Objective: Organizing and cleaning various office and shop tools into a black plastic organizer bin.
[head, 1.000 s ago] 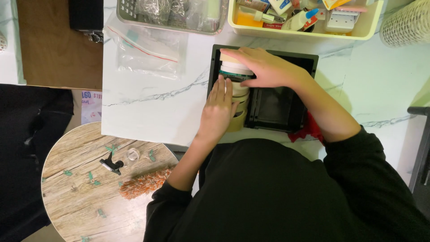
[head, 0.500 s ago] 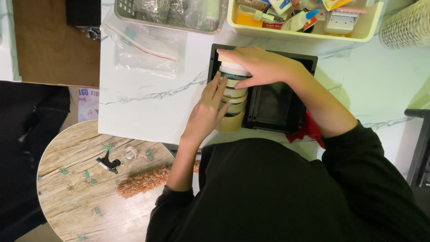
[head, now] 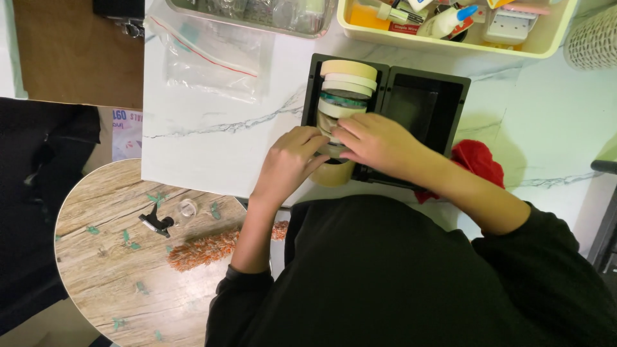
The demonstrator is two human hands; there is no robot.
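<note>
A black two-compartment box (head: 463, 109) sits on the white marble table (head: 218, 148). Its left compartment holds a row of tape rolls (head: 347, 87) standing on edge, cream, white and one with a green band. My left hand (head: 289, 164) and my right hand (head: 376, 144) meet at the near end of that row, fingers pressed around the nearest rolls. A beige roll (head: 334, 173) pokes out below my hands at the box's front edge. The right compartment (head: 414, 109) looks empty.
A yellow tray (head: 546, 45) of glue and stationery and a clear bin (head: 257, 16) stand at the back. A zip bag (head: 205, 58) lies left of the box, a red cloth (head: 475, 164) to its right. A round wooden table (head: 109, 270) with small items is lower left.
My right hand slid from the far end of the tape row to the near end, uncovering the back rolls. My left hand stayed at the front of the row.
</note>
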